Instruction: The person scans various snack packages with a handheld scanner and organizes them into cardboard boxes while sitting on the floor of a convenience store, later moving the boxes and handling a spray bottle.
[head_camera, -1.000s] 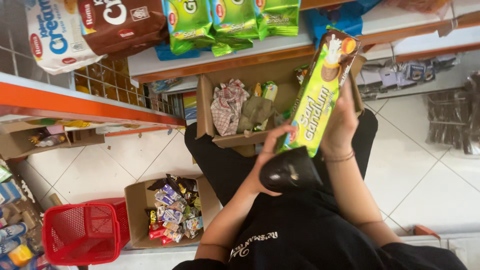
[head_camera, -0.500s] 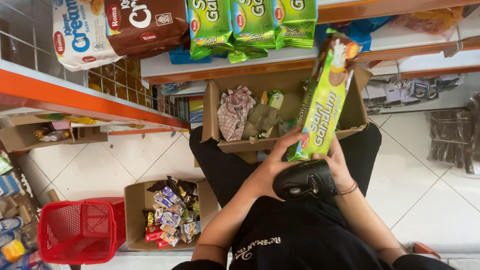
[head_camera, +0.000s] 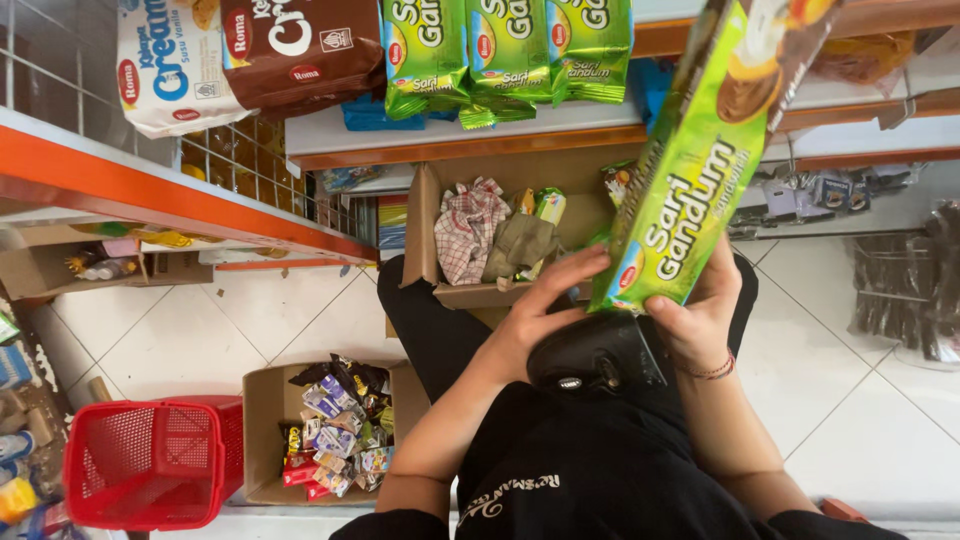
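I have the long green biscuit pack (head_camera: 705, 160) pinched at its lower end — left hand (head_camera: 545, 305) fingers curled on one edge, right hand (head_camera: 700, 320) closed on the other. Above my fingertips, green packets (head_camera: 505, 50) line the shelf — brown pack (head_camera: 300, 50) beside.

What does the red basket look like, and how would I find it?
Start at the white tiled floor and look to its lower left corner in the picture. There, beside the open cardboard box of mixed snack packets, stands the red plastic mesh shopping basket. It is the only bright red thing on the floor, with see-through grid walls, whereas the boxes are plain brown.
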